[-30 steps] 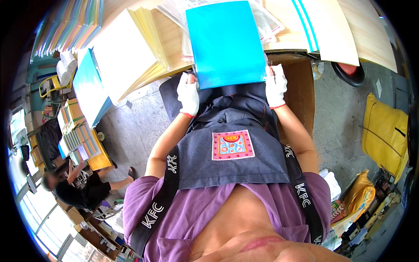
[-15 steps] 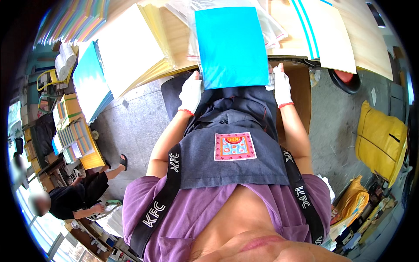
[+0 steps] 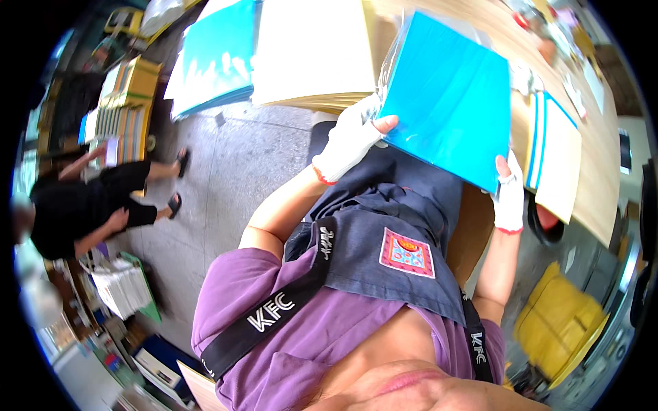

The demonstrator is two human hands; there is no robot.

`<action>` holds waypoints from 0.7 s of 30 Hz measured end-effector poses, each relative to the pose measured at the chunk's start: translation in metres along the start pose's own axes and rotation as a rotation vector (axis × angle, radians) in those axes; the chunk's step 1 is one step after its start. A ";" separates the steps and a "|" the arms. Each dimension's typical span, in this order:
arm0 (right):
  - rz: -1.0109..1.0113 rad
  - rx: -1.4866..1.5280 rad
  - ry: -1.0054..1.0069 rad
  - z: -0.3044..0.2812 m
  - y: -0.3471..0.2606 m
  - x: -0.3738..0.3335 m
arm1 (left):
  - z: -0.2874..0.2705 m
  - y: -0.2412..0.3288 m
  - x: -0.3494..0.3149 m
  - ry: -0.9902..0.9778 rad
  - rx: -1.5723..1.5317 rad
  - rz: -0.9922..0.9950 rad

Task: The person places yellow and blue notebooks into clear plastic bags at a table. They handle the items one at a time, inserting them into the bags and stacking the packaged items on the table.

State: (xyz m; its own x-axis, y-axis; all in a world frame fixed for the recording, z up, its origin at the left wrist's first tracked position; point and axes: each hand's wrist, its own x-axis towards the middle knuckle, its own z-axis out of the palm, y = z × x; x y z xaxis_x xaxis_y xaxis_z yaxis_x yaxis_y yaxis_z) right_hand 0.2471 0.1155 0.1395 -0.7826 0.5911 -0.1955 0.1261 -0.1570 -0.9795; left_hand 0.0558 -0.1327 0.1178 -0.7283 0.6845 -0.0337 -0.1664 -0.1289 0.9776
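I hold a large bright blue sheet (image 3: 445, 103) between both hands over the table's near edge. Glossy clear plastic film (image 3: 392, 61) shows along its upper left side. The sheet is tilted, its lower edge sloping down to the right. My left hand (image 3: 351, 137), in a white glove with bare fingertips, grips the lower left corner with the thumb on top. At the lower right corner my right hand (image 3: 508, 195), gloved the same way, pinches the edge with its thumb up. The other fingers of both hands are partly hidden under or behind the sheet.
Left of the blue sheet lie a cream paper stack (image 3: 312, 51) and a pile of blue glossy sheets (image 3: 218, 55). Cream sheets with blue stripes (image 3: 554, 140) lie at right on the wooden table (image 3: 595, 188). Another person (image 3: 89, 198) walks at far left. A yellow bundle (image 3: 558, 318) stands lower right.
The view has turned, so the surroundings shift across it. The blue sheet now tilts clockwise, and my left thumb lies over its corner. The other person at left has changed stance.
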 end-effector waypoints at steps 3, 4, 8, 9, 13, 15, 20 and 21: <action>-0.046 0.044 -0.278 0.039 0.000 0.026 | -0.061 0.025 -0.023 0.129 0.206 0.058; -0.021 0.019 -0.326 0.066 0.000 0.041 | -0.080 0.035 -0.032 0.239 0.240 0.102; -0.099 0.035 -0.479 0.204 0.000 0.097 | -0.173 0.054 -0.034 0.592 0.269 0.499; -0.106 -0.354 -0.582 0.234 -0.010 0.113 | -0.216 0.052 -0.041 0.629 0.256 0.494; -0.236 -0.360 -0.747 0.355 -0.006 0.152 | -0.314 0.075 -0.037 0.663 0.035 0.520; -0.225 -0.425 -0.747 0.404 0.016 0.174 | -0.374 0.074 -0.037 0.650 -0.007 0.373; -0.335 -0.698 -0.824 0.365 -0.011 0.122 | -0.448 0.028 -0.038 0.735 0.284 0.024; -0.093 -0.336 -0.965 0.330 -0.016 0.106 | -0.460 0.016 -0.036 0.687 0.341 0.034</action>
State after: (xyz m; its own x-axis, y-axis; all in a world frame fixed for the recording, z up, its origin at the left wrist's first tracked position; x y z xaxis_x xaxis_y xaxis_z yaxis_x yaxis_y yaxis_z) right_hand -0.0386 -0.0803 0.1506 -0.9361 -0.3221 -0.1411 0.0878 0.1746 -0.9807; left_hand -0.2266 -0.4894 0.0394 -0.9974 0.0700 -0.0150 -0.0034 0.1630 0.9866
